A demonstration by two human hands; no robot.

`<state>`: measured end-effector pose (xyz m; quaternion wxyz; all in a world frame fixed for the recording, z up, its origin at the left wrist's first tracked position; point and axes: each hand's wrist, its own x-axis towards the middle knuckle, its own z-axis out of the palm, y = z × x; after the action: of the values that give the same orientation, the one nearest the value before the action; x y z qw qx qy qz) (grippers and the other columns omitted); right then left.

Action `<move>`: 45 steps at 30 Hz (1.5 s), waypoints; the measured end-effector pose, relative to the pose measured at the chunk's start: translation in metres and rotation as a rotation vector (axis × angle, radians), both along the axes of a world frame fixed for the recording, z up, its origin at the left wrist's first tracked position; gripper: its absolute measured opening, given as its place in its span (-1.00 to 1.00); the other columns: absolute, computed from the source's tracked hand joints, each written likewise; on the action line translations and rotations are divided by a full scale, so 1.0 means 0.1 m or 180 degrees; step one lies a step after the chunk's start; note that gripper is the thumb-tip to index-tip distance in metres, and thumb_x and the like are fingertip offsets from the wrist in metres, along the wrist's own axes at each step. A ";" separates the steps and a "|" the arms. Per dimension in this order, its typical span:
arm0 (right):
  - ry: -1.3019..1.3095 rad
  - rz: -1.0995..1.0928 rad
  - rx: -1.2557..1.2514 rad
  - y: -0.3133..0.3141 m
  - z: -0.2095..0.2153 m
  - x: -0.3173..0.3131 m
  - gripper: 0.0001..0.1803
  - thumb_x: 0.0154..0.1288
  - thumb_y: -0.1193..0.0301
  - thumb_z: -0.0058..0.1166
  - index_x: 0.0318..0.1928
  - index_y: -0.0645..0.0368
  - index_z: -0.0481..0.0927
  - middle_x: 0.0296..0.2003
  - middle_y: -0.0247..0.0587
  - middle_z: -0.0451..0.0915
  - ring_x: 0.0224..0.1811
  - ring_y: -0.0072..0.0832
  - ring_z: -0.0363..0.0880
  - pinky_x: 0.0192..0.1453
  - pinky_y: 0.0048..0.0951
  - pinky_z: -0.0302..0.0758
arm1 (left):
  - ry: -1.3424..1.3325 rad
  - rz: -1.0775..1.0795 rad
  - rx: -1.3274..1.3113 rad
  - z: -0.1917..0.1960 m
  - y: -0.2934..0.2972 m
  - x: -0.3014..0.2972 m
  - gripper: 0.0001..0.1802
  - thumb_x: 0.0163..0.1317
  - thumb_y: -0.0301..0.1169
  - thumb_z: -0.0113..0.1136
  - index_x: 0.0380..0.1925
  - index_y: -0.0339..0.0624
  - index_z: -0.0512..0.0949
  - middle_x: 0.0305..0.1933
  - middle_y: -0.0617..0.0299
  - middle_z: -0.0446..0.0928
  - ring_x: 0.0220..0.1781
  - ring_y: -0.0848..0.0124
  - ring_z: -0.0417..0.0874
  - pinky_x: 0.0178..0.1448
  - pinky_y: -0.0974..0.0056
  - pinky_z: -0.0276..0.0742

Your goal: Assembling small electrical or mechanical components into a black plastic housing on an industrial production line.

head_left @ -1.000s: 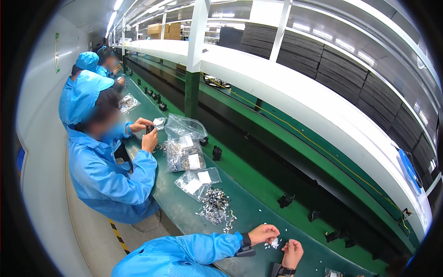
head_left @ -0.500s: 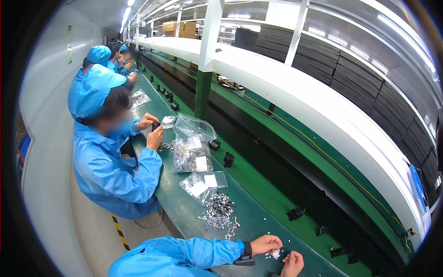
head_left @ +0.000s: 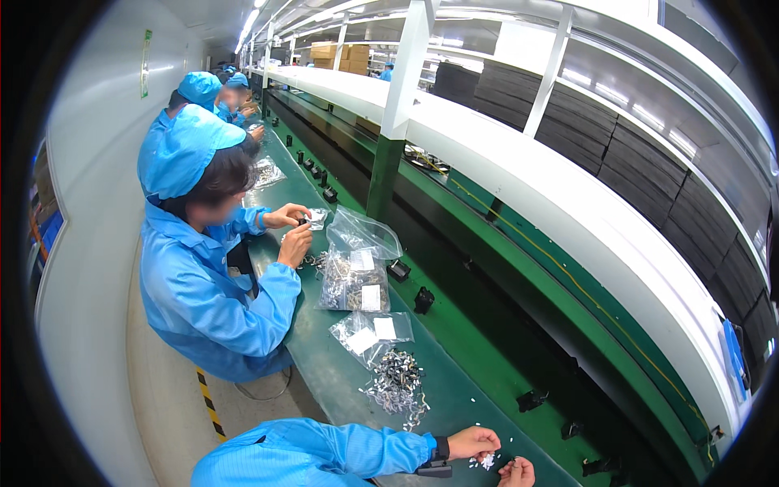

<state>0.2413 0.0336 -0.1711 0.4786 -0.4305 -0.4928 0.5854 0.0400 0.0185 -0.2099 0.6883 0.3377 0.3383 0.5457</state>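
Observation:
My left hand (head_left: 475, 443) is at the table's edge in the lower right, with thumb and fingers pinched together beside a small heap of white pieces (head_left: 486, 462). What it holds, if anything, is too small to name. Just right of the heap, my right hand (head_left: 518, 471) is closed too, with something small and dark at its fingertips that I cannot make out. Up and left of my hands lies a pile of small black, white and metallic parts (head_left: 395, 380). Behind it are an opened clear bag (head_left: 355, 329) with white labels and a fuller clear bag (head_left: 354, 288) of parts.
A co-worker in blue (head_left: 219, 276) sits to the left, both hands round a small dark piece. More people sit farther along the green table (head_left: 324, 369). Black parts (head_left: 531, 401) stand along the green conveyor line to the right, below a long white shelf (head_left: 527, 178).
The whole view has shifted, so the bench and co-worker appear farther right and lower. My hands stay by the white pieces, fingers closed. The co-worker's hands have shifted slightly around their dark piece.

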 end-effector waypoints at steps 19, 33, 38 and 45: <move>0.0225 -0.0021 -0.0215 0.03 0.06 0.03 -0.84 0.52 0.49 0.09 -0.02 0.31 0.61 -0.33 -0.28 0.63 -0.35 -0.60 0.50 -0.26 -0.61 0.42 | 0.0088 -0.0121 -0.0071 0.18 -0.05 -0.01 -0.80 0.51 -0.34 0.19 -0.07 -0.25 0.58 -0.32 0.34 0.58 -0.36 0.61 0.56 -0.25 0.43 0.54; 0.0395 -0.0001 -0.0240 0.11 -0.15 -0.05 -0.93 0.53 0.50 0.11 -0.10 0.26 0.56 -0.36 -0.28 0.61 -0.45 -0.59 0.56 -0.36 -0.56 0.57 | 0.0164 -0.0116 -0.0072 0.09 -0.04 0.00 -0.83 0.49 -0.41 0.17 -0.06 -0.28 0.59 -0.28 0.32 0.60 -0.33 0.60 0.58 -0.21 0.41 0.57; 0.0380 -0.0063 -0.0214 0.09 -0.18 -0.05 -0.94 0.50 0.52 0.13 -0.12 0.26 0.56 -0.38 -0.30 0.61 -0.44 -0.61 0.58 -0.35 -0.55 0.60 | 0.0171 -0.0194 -0.0131 0.08 -0.04 -0.04 -0.81 0.49 -0.39 0.20 -0.04 -0.27 0.59 -0.27 0.30 0.61 -0.31 0.59 0.60 -0.20 0.41 0.58; 0.0197 -0.0004 -0.0171 0.11 -0.28 -0.03 -0.91 0.49 0.50 0.16 -0.13 0.28 0.57 -0.39 -0.30 0.60 -0.44 -0.63 0.56 -0.35 -0.56 0.59 | 0.0176 -0.0227 -0.0032 0.03 -0.04 -0.04 -0.83 0.51 -0.40 0.17 -0.04 -0.26 0.59 -0.26 0.31 0.61 -0.32 0.59 0.59 -0.21 0.41 0.57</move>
<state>0.2381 0.0448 -0.1993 0.4822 -0.4252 -0.4616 0.6112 0.0361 0.0150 -0.2071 0.6994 0.3611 0.3477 0.5095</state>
